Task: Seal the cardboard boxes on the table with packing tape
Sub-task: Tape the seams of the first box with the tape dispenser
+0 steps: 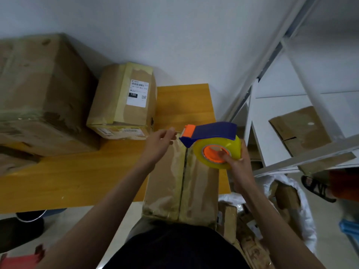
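Note:
A long cardboard box [169, 183] lies in front of me, overhanging the near edge of the wooden table [77, 177]; its centre seam shows as a dark gap. My right hand [240, 167] grips a tape dispenser [211, 141] with a blue body, an orange blade guard and a yellowish tape roll, held above the box's far right corner. My left hand [162, 139] pinches the tape's loose end next to the dispenser's mouth, over the box's far end.
A smaller labelled box [124, 101] and a big worn box [40, 94] stand at the table's back left. White metal shelving [291, 105] with flattened cardboard rises on the right. Bags and cardboard scraps [272, 210] cover the floor at right.

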The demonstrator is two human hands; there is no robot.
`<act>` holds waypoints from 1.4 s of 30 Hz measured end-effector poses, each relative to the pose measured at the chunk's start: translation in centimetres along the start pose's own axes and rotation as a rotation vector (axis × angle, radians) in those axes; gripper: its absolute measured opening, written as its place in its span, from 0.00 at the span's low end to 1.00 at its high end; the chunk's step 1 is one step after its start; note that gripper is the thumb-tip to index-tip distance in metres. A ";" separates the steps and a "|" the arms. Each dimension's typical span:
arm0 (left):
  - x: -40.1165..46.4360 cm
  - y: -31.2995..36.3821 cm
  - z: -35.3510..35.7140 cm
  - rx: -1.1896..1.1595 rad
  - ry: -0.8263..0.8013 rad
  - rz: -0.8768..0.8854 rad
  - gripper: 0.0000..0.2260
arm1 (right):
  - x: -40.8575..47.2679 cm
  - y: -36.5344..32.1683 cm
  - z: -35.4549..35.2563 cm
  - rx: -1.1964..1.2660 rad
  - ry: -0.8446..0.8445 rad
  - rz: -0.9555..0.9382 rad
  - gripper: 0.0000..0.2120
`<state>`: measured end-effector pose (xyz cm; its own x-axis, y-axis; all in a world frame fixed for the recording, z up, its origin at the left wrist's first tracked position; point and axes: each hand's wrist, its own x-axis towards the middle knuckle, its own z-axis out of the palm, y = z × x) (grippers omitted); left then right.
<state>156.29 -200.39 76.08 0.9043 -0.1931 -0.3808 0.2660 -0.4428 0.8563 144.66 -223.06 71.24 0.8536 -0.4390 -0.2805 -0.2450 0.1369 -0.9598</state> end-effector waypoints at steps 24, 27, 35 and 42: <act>-0.4 2.0 -1.4 -0.130 0.013 -0.028 0.11 | -1.3 -0.8 1.8 -0.243 -0.290 -0.099 0.32; 0.1 1.6 -1.9 -0.219 -0.037 -0.138 0.09 | -1.2 -0.6 1.6 -0.221 -0.291 -0.108 0.35; 1.2 1.3 -1.7 -0.146 0.073 -0.214 0.06 | -1.0 -1.2 1.3 -0.266 -0.512 -0.005 0.42; 1.4 1.3 -1.3 0.042 0.128 -0.093 0.03 | -1.3 -1.7 1.6 -0.099 -0.407 0.103 0.31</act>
<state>158.32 -200.16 77.14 0.9123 -0.0380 -0.4078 0.3387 -0.4901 0.8032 144.74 -221.28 73.25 0.9291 -0.0384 -0.3677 -0.3647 0.0675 -0.9287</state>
